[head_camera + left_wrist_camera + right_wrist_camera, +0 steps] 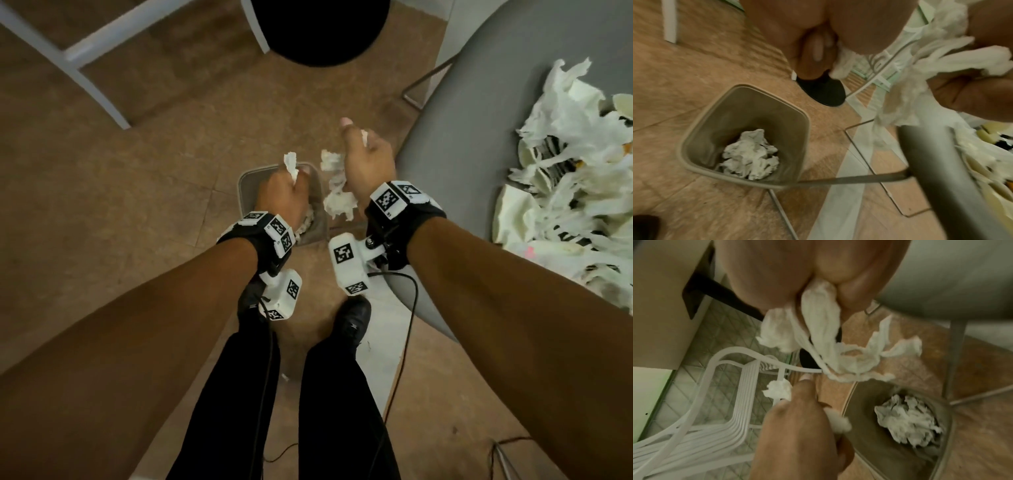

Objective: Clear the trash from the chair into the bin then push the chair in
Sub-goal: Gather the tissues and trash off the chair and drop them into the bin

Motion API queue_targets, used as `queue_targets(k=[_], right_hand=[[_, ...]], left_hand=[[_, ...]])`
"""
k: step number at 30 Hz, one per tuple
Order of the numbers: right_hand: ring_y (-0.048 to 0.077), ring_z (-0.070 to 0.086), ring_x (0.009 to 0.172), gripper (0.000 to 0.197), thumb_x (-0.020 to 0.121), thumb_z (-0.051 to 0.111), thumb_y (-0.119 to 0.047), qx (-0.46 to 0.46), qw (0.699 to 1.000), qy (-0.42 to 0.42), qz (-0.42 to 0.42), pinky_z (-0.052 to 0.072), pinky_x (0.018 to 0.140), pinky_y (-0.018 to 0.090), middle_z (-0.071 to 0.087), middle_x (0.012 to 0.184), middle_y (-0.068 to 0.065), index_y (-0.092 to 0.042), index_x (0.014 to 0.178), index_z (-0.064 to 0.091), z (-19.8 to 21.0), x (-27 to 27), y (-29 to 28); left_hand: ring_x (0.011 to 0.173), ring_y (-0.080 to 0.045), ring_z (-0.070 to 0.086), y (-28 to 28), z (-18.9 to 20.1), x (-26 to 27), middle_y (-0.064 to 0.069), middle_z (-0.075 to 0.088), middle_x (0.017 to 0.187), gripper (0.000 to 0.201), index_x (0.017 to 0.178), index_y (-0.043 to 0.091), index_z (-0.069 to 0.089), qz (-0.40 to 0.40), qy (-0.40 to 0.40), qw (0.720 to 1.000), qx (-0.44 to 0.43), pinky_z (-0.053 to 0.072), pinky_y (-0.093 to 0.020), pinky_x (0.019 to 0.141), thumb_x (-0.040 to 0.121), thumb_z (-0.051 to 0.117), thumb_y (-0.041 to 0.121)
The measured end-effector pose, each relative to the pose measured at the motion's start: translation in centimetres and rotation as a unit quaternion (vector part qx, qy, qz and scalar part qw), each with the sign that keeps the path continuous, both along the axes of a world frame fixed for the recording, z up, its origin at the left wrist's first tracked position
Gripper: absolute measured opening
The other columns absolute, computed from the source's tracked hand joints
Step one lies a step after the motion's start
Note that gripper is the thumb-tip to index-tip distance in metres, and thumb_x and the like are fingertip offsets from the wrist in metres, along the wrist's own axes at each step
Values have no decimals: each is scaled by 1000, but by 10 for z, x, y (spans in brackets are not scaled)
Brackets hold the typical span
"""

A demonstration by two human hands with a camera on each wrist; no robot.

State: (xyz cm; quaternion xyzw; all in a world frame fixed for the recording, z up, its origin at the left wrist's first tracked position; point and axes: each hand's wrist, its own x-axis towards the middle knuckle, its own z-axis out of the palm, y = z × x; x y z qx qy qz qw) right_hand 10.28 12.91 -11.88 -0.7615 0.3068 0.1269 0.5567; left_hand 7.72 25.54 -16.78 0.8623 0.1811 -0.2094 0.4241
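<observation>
While both hands hang over the floor beside the chair (479,113), each carries paper to the bin (694,129), which stands on the floor just off the chair's left edge, evidently so that a load lifted from the seat has only a short way to travel. The left hand (284,192) sits directly above the bin's mouth, its fingers curled tight round a small wad of tissue (291,164) that pokes out above the fist; that placement suggests it is about to let go. The right hand (368,161) is between the bin and the chair's edge, fingers closed on a longer, torn strip of tissue (818,331) that trails down toward the rim; it probably needs to come further over the opening first, or the strip may land on the floor. Crumpled paper (752,155) already lies at the bottom of the bin. Most of the trash (565,178), a heap of torn tissue and wrappers, still covers the seat toward its right side, so the clearing looks early and the push-in is not yet due.
</observation>
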Motion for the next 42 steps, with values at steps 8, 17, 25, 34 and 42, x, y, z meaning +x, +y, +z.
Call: queue_targets(k=[8,17,25,34,42], right_hand=[[18,60,86,50,95,42,-29,3,980,163,111,44,87,30,58,118,6,-18,144,39,-110,0,78],[35,61,117,78,97,54,-32,-68,945,226,228,52,92,40,57,139,14,-23,160,9,-165,-15,74],[37,71,98,37,81,56,-30,-12,971,128,203,58,86,55,72,107,17,-14,113,64,-82,1,41],[30,72,82,37,68,47,-38,-34,999,39,17,57,85,53,74,85,5,-36,106,50,28,-47,-184],[28,47,127,43,88,60,-16,-332,939,49,-81,42,108,37,45,139,8,-16,131,53,66,-119,-354]], left_hand=[[111,-35,54,73,-97,-13,-21,53,123,46,138,-1,32,3,130,992,1,43,-39,91,94,45,5],[125,-33,54,92,-117,-15,-14,57,138,50,145,14,40,-67,119,990,25,43,-34,99,95,46,7],[83,-19,58,46,-31,25,0,64,94,26,113,13,62,-161,32,985,59,36,-22,66,94,45,10],[80,-27,67,-143,71,34,-4,72,89,20,101,21,64,-325,-49,945,14,54,-34,78,91,49,11],[122,-28,43,-319,85,7,-8,48,130,48,130,17,49,-460,-198,865,6,37,-39,105,83,59,15]])
